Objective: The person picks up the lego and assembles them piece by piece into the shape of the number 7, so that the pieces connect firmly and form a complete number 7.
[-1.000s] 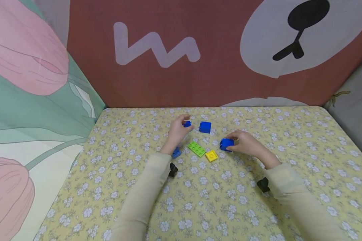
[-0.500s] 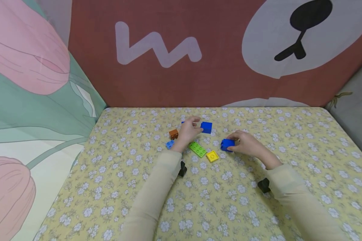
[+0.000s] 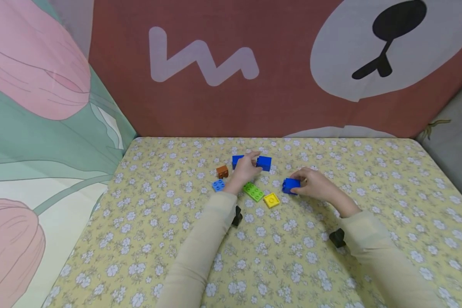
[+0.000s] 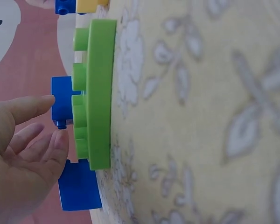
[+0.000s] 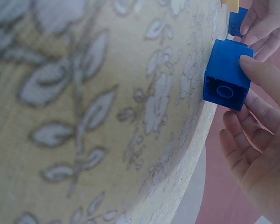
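My right hand [image 3: 315,183] pinches a blue toy brick [image 3: 291,186] at the tabletop; its hollow underside shows in the right wrist view, with the thumb against one side. Farther left, my left hand [image 3: 246,169] reaches beside the studded end of another blue brick [image 3: 264,163]. Its thumb and fingers are spread and lightly bent; whether they touch that brick I cannot tell. Behind this hand sits a third blue brick [image 3: 237,160], partly covered. A flat lime-green brick [image 3: 253,191], studs up, lies in front of the left hand, large in the left wrist view.
A yellow square piece [image 3: 271,200] lies beside the green one. To the left are a brown brick [image 3: 222,171] and a light blue brick [image 3: 218,185]. A flowered cloth [image 3: 277,256] covers the table, and a printed fabric wall [image 3: 231,111] rises behind its far edge.
My left hand has moved right, from the far-left blue brick to the blue brick beside it. The brown and light blue bricks have come into sight. My right hand keeps its hold.
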Available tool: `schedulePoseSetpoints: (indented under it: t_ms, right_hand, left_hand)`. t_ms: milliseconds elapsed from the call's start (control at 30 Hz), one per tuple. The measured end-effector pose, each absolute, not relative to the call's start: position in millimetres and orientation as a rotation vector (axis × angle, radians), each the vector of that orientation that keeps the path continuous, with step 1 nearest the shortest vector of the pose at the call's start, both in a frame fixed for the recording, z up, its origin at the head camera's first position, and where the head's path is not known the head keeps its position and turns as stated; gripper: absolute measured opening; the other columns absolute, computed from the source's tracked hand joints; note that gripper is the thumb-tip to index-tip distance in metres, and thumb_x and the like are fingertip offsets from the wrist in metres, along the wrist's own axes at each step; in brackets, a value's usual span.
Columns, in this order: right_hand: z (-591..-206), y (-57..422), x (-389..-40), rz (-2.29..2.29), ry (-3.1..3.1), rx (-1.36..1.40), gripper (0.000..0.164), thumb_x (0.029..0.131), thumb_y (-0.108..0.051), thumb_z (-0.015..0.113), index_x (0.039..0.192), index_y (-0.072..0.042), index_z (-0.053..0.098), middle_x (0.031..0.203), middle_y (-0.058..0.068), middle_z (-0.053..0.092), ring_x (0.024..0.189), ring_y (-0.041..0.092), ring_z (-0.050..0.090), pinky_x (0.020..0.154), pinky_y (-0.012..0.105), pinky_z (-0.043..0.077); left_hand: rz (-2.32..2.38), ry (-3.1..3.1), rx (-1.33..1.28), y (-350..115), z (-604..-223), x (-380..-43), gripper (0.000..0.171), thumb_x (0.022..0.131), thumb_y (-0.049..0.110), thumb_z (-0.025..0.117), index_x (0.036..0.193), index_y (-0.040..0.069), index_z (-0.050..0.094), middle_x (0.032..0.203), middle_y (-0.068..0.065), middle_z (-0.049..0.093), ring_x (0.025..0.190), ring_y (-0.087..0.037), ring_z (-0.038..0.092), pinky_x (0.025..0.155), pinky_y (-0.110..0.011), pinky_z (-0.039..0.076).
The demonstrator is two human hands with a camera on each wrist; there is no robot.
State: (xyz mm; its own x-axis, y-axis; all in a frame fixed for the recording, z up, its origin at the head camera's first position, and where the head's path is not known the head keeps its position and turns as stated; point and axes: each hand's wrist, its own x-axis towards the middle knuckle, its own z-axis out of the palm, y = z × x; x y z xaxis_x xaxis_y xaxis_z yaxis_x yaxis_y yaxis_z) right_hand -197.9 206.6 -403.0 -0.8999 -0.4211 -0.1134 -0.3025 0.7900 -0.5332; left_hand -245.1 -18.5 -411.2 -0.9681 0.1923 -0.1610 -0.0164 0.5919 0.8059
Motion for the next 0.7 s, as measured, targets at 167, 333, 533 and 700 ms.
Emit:
schedulePoseSetpoints:
  t_ms: [167, 333, 533, 700]
  right_hand:
    - [-403.2, 207.1, -197.6, -0.768, 2.753, -0.565, 0.034, 0.086, -0.016, 0.071, 0.115, 0.001, 0.065, 0.106, 0.017, 0.061, 0.095, 0.028, 0.058, 0.078, 0.043, 0.053]
    - [-402.5, 207.3, -196.9, -0.788, 2.746, -0.563, 0.033, 0.086, -0.016, 0.071, 0.114, 0.001, 0.065, 0.105, 0.017, 0.061, 0.094, 0.028, 0.059, 0.079, 0.043, 0.054]
    - [-403.0, 208.1, -196.1, -0.811, 2.745, -0.56, 0.033, 0.087, -0.014, 0.07, 0.115, 0.002, 0.064, 0.108, 0.018, 0.061, 0.096, 0.03, 0.06, 0.08, 0.044, 0.054]
    - [-404.3, 209.6, -196.3, -0.842, 2.746, -0.521, 0.038, 0.088, -0.014, 0.068, 0.12, 0.003, 0.06, 0.112, 0.02, 0.061, 0.1, 0.032, 0.06, 0.083, 0.045, 0.054]
  left_hand:
    - [1.27, 2.624, 0.196, -16.2, -411.6, -243.8, 0.055, 0.092, 0.008, 0.062, 0.144, 0.014, 0.044, 0.144, -0.008, 0.05, 0.128, -0.023, 0.052, 0.1, -0.037, 0.05]
    - [1.252, 2.642, 0.222, -15.9, -412.4, -242.5, 0.052, 0.091, 0.006, 0.063, 0.14, 0.015, 0.049, 0.141, -0.007, 0.052, 0.119, -0.021, 0.056, 0.092, -0.035, 0.052]
    - [1.232, 2.645, 0.252, -16.3, -413.4, -241.4, 0.051, 0.089, 0.008, 0.067, 0.137, 0.013, 0.053, 0.132, -0.009, 0.053, 0.107, -0.02, 0.055, 0.086, -0.032, 0.051]
    - [1.174, 2.679, 0.27, -15.6, -413.3, -239.7, 0.05, 0.088, 0.012, 0.069, 0.136, 0.01, 0.054, 0.127, -0.01, 0.054, 0.104, -0.02, 0.054, 0.087, -0.032, 0.051]
